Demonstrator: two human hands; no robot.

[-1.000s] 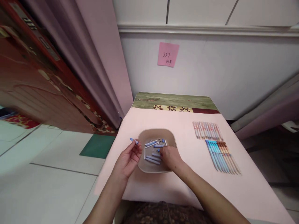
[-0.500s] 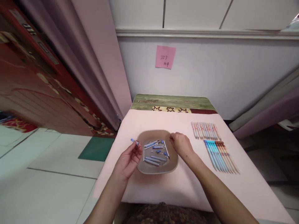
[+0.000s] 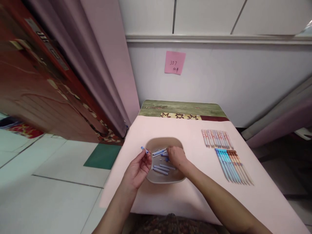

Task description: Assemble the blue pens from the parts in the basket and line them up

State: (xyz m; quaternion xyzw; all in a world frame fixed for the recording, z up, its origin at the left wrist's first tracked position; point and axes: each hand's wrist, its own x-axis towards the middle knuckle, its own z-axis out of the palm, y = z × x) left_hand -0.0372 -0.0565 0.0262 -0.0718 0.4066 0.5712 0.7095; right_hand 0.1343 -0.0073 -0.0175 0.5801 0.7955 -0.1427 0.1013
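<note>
Between thumb and fingertips, my left hand [image 3: 140, 167] pinches a short blue pen part [image 3: 144, 149] by the left rim of a beige plastic basin [image 3: 165, 181]. My right hand [image 3: 177, 157] is down inside the basin's right side with its fingers curled together; whatever they grip is hidden. Loose pen pieces lie in the basin: several grey-blue barrels [image 3: 161, 170] towards the front, and thin white refills [image 3: 159, 152] with blue pieces towards the back. The right hand covers part of these pieces.
Right of the basin, a row of light blue and brown pens [image 3: 232, 165] lies on the pink tablecloth [image 3: 195, 198]. Behind it is a row of clear patterned pens [image 3: 216, 139]. A pink note [image 3: 175, 62] is stuck on the wall; a red door [image 3: 48, 87] stands at left.
My right hand has moved from the basin's right rim down and left into the basin, over the loose pieces. The left hand still holds the blue pen part. The view has shifted slightly.
</note>
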